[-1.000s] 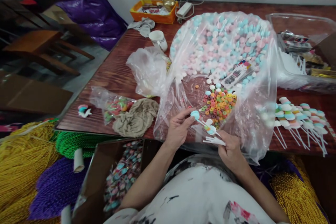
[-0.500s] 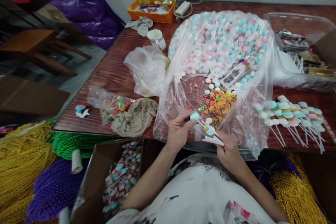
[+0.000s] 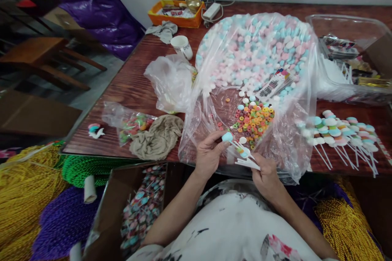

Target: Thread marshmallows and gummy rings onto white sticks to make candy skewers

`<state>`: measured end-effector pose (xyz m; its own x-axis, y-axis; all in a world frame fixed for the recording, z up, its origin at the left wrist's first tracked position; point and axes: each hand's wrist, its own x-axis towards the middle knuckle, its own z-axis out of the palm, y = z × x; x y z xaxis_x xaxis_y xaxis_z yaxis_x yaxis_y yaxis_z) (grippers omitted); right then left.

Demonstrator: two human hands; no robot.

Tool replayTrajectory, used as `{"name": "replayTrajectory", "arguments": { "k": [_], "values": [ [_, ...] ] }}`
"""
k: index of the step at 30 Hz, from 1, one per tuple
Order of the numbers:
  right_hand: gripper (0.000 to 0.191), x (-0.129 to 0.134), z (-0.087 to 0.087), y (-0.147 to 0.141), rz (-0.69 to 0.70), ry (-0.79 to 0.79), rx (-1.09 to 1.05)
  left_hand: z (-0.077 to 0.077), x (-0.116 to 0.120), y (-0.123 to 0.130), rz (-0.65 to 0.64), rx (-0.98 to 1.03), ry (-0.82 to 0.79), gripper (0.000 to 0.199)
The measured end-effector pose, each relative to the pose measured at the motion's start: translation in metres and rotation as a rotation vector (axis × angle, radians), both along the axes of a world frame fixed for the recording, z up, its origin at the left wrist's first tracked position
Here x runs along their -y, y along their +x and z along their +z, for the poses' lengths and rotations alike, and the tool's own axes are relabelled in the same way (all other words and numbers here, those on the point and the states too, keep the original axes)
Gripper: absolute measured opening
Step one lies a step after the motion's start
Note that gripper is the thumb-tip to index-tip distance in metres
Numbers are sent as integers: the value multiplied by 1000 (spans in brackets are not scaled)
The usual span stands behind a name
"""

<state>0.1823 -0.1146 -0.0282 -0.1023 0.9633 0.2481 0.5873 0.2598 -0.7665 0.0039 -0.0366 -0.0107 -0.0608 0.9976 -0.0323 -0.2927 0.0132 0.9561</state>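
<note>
At the left end of the wooden surface point(image 3: 122, 81) sits a small pink-and-blue candy point(image 3: 94, 127), then a clear bag of colored candies point(image 3: 137, 124) beside a crumpled beige cloth point(image 3: 157, 138). Behind them are a whitish plastic bag point(image 3: 168, 83) and a white cup point(image 3: 181, 47). The left hand point(image 3: 208, 155) pinches a light blue candy point(image 3: 227, 137) between thumb and fingertips, over the near edge of a large clear bag point(image 3: 196, 130). Small colored rings point(image 3: 254, 120) lie in front of a wide spread of pink, blue and white candies point(image 3: 260, 53), with printed packets point(image 3: 273, 85) on top. The right hand point(image 3: 266, 171), apart from the left, is closed on several white sticks point(image 3: 247, 164), one carrying stacked pieces. Farther right, candy skewers point(image 3: 335, 130) lie in front of a clear bin point(image 3: 373, 28).
</note>
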Motion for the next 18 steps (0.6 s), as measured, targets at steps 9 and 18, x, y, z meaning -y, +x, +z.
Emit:
{"name": "replayTrajectory", "arguments": {
  "k": [9, 18],
  "values": [
    [33, 0, -1, -7, -17, -31, -88, 0, 3, -11, -1, -652, 575, 28],
    [20, -3, -2, -18, -49, 32, -258, 0, 8, -4, 11, -608, 538, 23]
  ]
}}
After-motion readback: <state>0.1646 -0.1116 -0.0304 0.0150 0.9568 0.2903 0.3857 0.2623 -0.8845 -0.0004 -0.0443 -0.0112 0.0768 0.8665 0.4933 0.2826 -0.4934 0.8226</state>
